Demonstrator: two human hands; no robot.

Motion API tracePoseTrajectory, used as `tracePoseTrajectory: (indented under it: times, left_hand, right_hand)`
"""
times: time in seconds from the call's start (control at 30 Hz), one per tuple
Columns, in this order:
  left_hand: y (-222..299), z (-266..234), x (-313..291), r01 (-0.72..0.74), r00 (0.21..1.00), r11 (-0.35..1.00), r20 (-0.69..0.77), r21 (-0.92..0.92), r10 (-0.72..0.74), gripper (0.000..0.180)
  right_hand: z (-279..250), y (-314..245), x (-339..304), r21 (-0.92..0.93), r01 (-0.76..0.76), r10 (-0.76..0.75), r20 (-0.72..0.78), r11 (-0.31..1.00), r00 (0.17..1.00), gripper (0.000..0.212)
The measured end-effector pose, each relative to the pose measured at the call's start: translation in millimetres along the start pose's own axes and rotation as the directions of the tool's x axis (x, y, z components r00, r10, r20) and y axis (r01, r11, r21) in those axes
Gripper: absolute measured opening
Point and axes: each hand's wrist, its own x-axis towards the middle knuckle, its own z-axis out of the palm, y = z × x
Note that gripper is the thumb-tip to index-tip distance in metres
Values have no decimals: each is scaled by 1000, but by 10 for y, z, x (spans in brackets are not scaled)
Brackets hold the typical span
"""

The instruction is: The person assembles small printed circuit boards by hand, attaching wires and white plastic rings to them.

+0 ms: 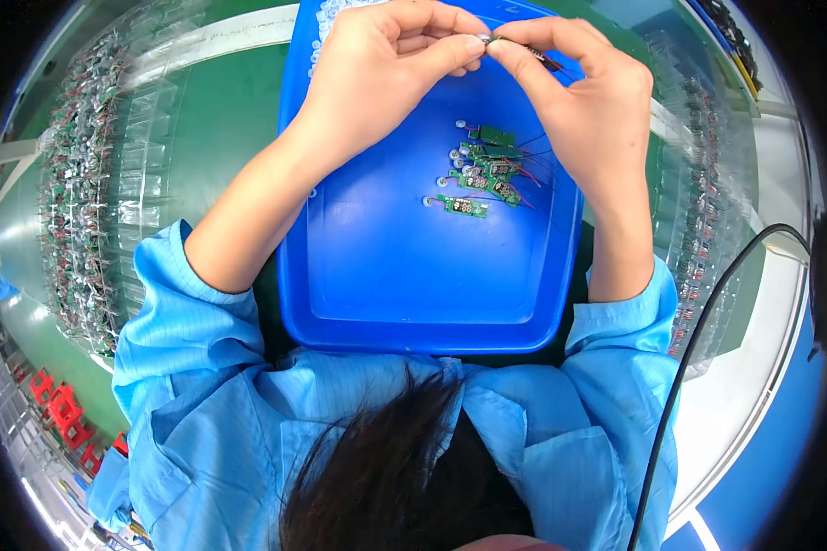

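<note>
Over the far part of a blue plastic tray (386, 294), both my hands meet fingertip to fingertip. My left hand (377, 64) is closed in a pinch on a small whitish round piece (484, 39). Facing it, my right hand (593, 96) pinches a small wired circuit board (540, 57), mostly covered by the fingers; dark and red wires trail from it. Below the hands, several green circuit boards (467, 207) lie in a loose pile in the tray. Thin wires run off their right side, and small clear round pieces (428, 200) sit at their left ends.
Small clear round pieces (326, 23) are heaped at the tray's far left. Long rows of wired boards in clear plastic (83, 193) line the green table on the left, with another row (698, 184) on the right. A black cable (685, 367) curves down at right. Red stools (62, 409) stand lower left.
</note>
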Motion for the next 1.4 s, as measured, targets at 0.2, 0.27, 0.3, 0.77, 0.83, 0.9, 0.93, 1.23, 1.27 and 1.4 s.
tracePoseTrajectory:
  times: [0.2,0.27,0.3,0.77,0.83,0.9,0.93,1.23,1.27,1.4]
  left_hand:
    - [94,22,-34,-19,1000,993,-9,113,21,15]
    - [211,112,-81,-178,980,903,-10,391,197,11]
    - [261,150,-111,-172,982,905,-11,390,191,11]
    - [173,102,-51,-25,998,994,-61,106,32,18]
    - [200,78,-37,21,999,996,-47,91,-17,18]
    - [183,44,-36,65,997,995,-36,78,-62,18]
    - [154,20,-27,65,998,997,-15,37,-65,18]
    - [78,-21,-33,58,998,996,1,64,-59,17]
    - [88,-8,-39,36,999,993,-4,113,-36,17]
    - [263,106,-117,-148,982,797,-10,585,189,15]
  right_hand:
    - [-95,-172,74,188,-189,173,100,964,980,12]
    - [-133,-219,90,168,-213,197,107,962,974,12]
    - [-124,-212,76,169,-219,202,111,961,973,12]
    - [-164,-254,101,308,-272,227,176,912,958,11]
    - [-145,-246,105,300,-275,230,176,914,957,12]
    - [-132,-237,102,293,-274,230,176,916,957,12]
    - [-129,-238,106,291,-287,241,183,912,953,13]
    - [-114,-247,78,284,-231,199,135,931,971,12]
    - [-106,-248,74,298,-246,212,143,922,967,12]
    - [-111,-272,68,253,-258,222,161,933,962,12]
